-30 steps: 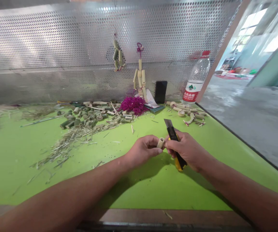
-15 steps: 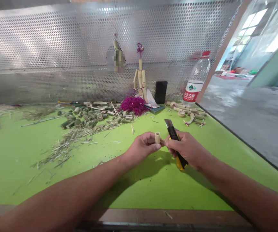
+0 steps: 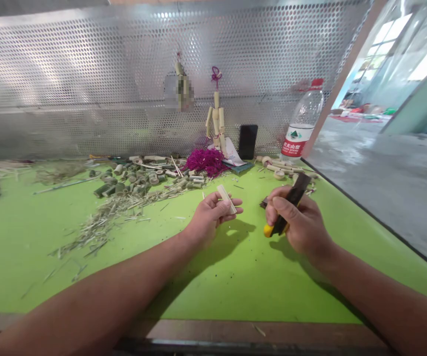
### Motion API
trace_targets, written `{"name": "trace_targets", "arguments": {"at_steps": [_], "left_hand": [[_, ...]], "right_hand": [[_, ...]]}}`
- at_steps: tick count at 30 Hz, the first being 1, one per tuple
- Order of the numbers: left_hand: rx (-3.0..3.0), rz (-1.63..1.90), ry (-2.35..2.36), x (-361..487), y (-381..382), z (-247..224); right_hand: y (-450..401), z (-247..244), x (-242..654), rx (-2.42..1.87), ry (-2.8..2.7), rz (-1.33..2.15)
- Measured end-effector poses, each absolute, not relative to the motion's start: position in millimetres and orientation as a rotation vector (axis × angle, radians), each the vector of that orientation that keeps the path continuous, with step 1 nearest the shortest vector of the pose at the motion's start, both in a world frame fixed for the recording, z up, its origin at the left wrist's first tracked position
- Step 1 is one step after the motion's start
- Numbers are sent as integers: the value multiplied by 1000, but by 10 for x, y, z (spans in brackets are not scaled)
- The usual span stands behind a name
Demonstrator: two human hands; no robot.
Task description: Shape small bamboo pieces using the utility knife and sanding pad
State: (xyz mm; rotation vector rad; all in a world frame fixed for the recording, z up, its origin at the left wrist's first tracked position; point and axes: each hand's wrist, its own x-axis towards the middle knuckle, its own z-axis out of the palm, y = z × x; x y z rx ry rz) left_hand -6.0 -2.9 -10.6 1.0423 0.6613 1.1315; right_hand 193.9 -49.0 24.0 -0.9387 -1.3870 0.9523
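Observation:
A pale bamboo piece (image 3: 226,199) lies between the thumb and fingers of my left hand (image 3: 211,215), tilted above the green tabletop (image 3: 198,291). To its right, my right hand (image 3: 300,220) is wrapped round a black and yellow utility knife (image 3: 291,203). The knife's dark end points up and right, its yellow end down and left. Another small dark item shows beside the fingertips of my right hand, too little of it visible to name. The two hands are apart.
Cut bamboo pieces (image 3: 139,180) and shavings (image 3: 102,222) lie at the left and centre. Behind are purple cord (image 3: 206,162), a jointed bamboo figure (image 3: 216,118), a phone (image 3: 248,141) and a bottle (image 3: 302,121) against the perforated metal panel (image 3: 131,69).
My hands have moved apart, the right one rightward and slightly up. The knife has turned in my right hand. The bamboo piece has gone from upright to tilted in my left hand.

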Motion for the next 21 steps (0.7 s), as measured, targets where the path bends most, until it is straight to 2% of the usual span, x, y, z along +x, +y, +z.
{"name": "trace_targets", "arguments": {"at_steps": [6,14,21], "left_hand": [[1029,1102,600,-66,-44,-59],[1020,1117,588,-62,-41,-67],[1364,1054,670,-50,-57,-121]], "right_hand": [[-443,138,1891,-1007,-1514,1020],[-380,104,1868,-1003,-1307,1185],[-414,141,1848,-1148,-1404,1175]]}}
